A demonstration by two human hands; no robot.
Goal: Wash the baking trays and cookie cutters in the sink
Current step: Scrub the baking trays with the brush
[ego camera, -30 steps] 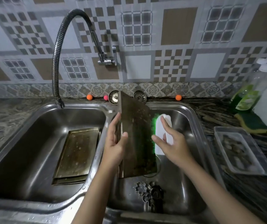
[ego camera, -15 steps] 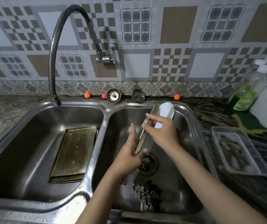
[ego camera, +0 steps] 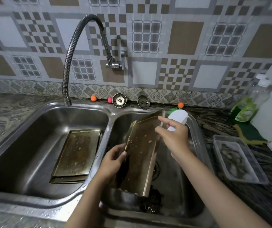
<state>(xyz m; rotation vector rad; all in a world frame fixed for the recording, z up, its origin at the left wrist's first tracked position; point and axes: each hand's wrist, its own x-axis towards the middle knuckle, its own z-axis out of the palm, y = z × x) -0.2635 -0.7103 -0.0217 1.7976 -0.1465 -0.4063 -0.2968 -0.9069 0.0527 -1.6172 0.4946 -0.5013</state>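
Double steel sink (ego camera: 196, 129) set in a dark marbled counter (ego camera: 222, 122), patterned tile wall behind. Flexible tap (ego camera: 76, 51) arcs over the left basin; no water visible from it.

Left basin: 2 baking trays, by the look of the stacked edges (ego camera: 77, 153), lying flat on the floor, soap flecks on the top one.

Right basin: 1 baking tray (ego camera: 141, 153) held tilted, long axis running from the near rim up and away toward the back right corner, near end down on the basin floor. Inner face turned up and toward the left basin, spotted with suds.

Left hand (ego camera: 113, 160) at the tray's left long edge, low down, fingers curled onto the rim, steadying it. Right hand (ego camera: 173, 137) at the upper right edge, fingers wrapped on a white-backed scrub brush (ego camera: 178, 118), green bristles just past the tray's far corner. Index finger sticks out toward the tray face. Right hand is the nearer one to the upper half; judged next move is a stroke down along the long axis.

Cookie cutters (ego camera: 151, 199) dark, partly hidden under the tray's near end.

Right counter: clear tub (ego camera: 240, 162), green sponge (ego camera: 250, 134), 2 soap bottles (ego camera: 247, 109). Back ledge: 2 strainer plugs (ego camera: 119, 100), 3 small balls (ego camera: 93, 98).
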